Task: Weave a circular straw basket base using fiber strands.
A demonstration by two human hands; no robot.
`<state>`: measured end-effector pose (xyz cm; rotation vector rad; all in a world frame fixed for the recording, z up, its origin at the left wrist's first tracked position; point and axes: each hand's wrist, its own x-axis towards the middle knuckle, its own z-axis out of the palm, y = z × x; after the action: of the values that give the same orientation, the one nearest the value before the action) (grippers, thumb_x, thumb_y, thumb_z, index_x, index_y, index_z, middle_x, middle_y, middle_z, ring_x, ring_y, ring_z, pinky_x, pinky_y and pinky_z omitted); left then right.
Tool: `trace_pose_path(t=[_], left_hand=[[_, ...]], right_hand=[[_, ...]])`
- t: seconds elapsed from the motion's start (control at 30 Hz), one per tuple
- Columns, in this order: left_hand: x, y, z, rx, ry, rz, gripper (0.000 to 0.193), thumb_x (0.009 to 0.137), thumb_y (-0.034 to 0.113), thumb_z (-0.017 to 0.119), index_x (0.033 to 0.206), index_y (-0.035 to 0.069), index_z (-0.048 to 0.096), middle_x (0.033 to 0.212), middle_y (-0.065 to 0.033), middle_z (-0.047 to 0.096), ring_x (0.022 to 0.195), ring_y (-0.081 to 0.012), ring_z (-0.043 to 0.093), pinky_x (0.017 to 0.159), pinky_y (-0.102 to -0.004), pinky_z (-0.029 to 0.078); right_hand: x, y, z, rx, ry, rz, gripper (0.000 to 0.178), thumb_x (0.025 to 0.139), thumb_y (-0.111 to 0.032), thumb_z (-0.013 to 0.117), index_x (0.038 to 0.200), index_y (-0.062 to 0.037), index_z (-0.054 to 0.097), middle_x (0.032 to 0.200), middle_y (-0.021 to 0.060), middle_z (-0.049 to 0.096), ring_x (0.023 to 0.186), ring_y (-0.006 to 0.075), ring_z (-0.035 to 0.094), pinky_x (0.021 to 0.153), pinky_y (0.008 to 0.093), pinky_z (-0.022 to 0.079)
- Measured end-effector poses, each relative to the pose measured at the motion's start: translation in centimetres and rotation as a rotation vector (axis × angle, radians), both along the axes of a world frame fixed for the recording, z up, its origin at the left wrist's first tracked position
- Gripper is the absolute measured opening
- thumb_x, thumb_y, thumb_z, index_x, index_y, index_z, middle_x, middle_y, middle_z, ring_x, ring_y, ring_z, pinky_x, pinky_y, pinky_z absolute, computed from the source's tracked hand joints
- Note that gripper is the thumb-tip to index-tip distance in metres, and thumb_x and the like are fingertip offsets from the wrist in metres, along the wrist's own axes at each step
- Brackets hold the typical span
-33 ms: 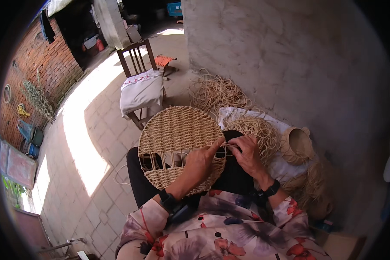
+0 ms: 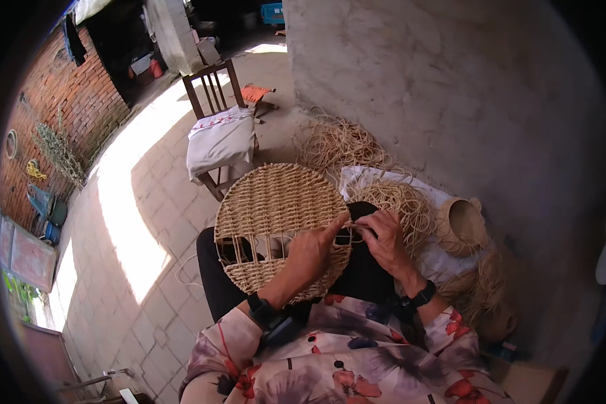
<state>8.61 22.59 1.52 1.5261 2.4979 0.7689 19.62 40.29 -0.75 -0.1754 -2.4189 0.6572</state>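
A round panel [image 2: 276, 198] woven from straw-coloured cord rests on my lap. Its far part is densely woven, and so is the near part. Between them runs an open band crossed by a few upright cords. My left hand [image 2: 308, 252] lies over the right side of this band, fingers curled on the panel, with its index finger pointing to the right rim. At that rim my right hand [image 2: 382, 237] has thumb and fingers pinched together on a strand of cord [image 2: 352, 225]. The two hands' fingertips nearly meet there. My left palm's underside is hidden.
Loose cord heaps [image 2: 343, 143] lie by the grey wall [image 2: 451, 81], with more cord [image 2: 397, 202] on a white sheet [image 2: 444, 264]. A round tan basket [image 2: 462, 225] stands on the right. Ahead is a wooden chair [image 2: 215, 94] with a pale cloth [image 2: 221, 145], on a paved floor [image 2: 155, 222].
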Motion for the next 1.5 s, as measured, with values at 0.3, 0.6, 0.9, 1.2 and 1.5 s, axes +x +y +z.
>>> trace_pose_path(t=[0.3,0.6,0.9,1.2,1.5], left_hand=[[-0.4,-1.1,-1.4,0.368,-0.448,0.091,0.054,0.080,0.000,0.062,0.132,0.012,0.054,0.078,-0.0103,0.066,0.063,-0.0192,0.063,0.057,-0.0341,0.049],[-1.4,-5.8,2.2,0.510,-1.733,-0.035,0.020,0.098,0.010,0.053,0.118,0.010,0.058,0.074,0.0067,0.048,0.056,-0.0007,0.033,0.048,-0.0179,0.025],[-3.2,-11.6,1.1,0.360,-0.954,0.199,0.029,0.101,0.016,0.056,0.129,0.008,0.056,0.080,0.0019,0.061,0.066,-0.0025,0.050,0.055,-0.0176,0.037],[-1.5,-10.7,3.5,0.348,-0.909,0.102,0.025,0.101,0.025,0.059,0.108,0.002,0.067,0.079,0.0013,0.061,0.068,-0.0048,0.053,0.059,-0.0215,0.043],[-0.3,-8.7,4.1,0.400,-1.038,-0.181,0.021,0.101,0.022,0.058,0.104,0.001,0.062,0.081,0.0020,0.057,0.074,-0.0067,0.053,0.065,-0.0238,0.044]], right_hand=[[-0.5,-2.5,2.6,0.296,-0.052,0.138,0.017,0.075,-0.002,0.071,0.089,-0.0106,0.068,0.086,0.0059,0.052,0.085,0.0245,0.054,0.079,0.0379,0.040],[0.7,-3.6,1.5,-0.114,-0.060,0.200,0.023,0.076,0.008,0.063,0.096,-0.0030,0.064,0.086,0.0123,0.058,0.086,0.0315,0.062,0.074,0.0412,0.051],[-0.7,-6.1,2.5,0.121,-0.123,0.195,0.025,0.076,0.007,0.058,0.097,-0.0059,0.064,0.084,0.0110,0.053,0.083,0.0301,0.059,0.068,0.0407,0.050],[-0.8,-6.3,2.6,0.060,-0.186,0.198,0.016,0.081,0.001,0.064,0.095,-0.0064,0.065,0.087,0.0100,0.053,0.085,0.0290,0.060,0.070,0.0413,0.050],[-0.7,-6.3,2.6,-0.027,-0.197,0.170,0.011,0.083,-0.005,0.069,0.094,-0.0048,0.067,0.087,0.0098,0.056,0.080,0.0286,0.062,0.068,0.0395,0.050]])
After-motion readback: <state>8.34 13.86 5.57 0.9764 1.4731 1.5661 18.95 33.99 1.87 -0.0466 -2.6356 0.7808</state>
